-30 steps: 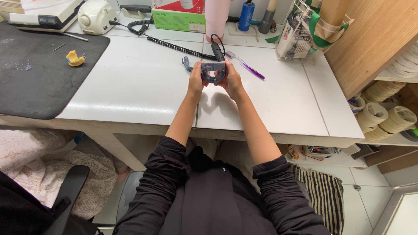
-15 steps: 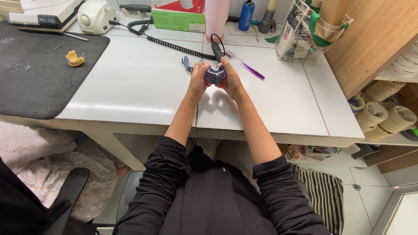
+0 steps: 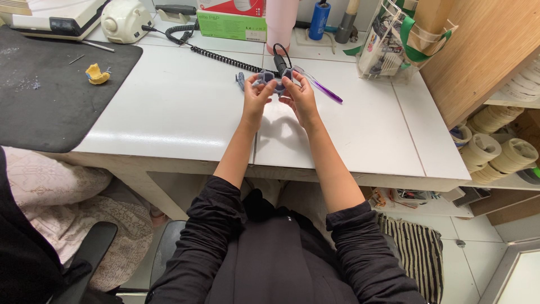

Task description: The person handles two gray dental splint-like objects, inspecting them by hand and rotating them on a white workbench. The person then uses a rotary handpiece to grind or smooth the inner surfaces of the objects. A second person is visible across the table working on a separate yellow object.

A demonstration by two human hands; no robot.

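Observation:
Both my hands are raised over the white table (image 3: 169,112) and together hold a small grey-purple moulded piece (image 3: 274,78). My left hand (image 3: 256,95) grips its left side with thumb and fingertips. My right hand (image 3: 298,94) grips its right side. A black handpiece (image 3: 279,63) on a coiled black cord (image 3: 225,56) lies just behind the piece. A purple pen-like tool (image 3: 324,90) lies to the right of my right hand. A small grey part (image 3: 241,81) lies just left of my left hand.
A black mat (image 3: 50,95) with a yellow cast (image 3: 97,74) covers the table's left. A white motor unit (image 3: 125,20), boxes, a pink cylinder (image 3: 281,19) and a bag rack (image 3: 388,39) line the back. Shelves with tape rolls (image 3: 495,152) stand right. Another person sits at left.
The piece in my hands has turned and opened out, so it now spreads wider between my fingertips. My hands stay in the same place above the table.

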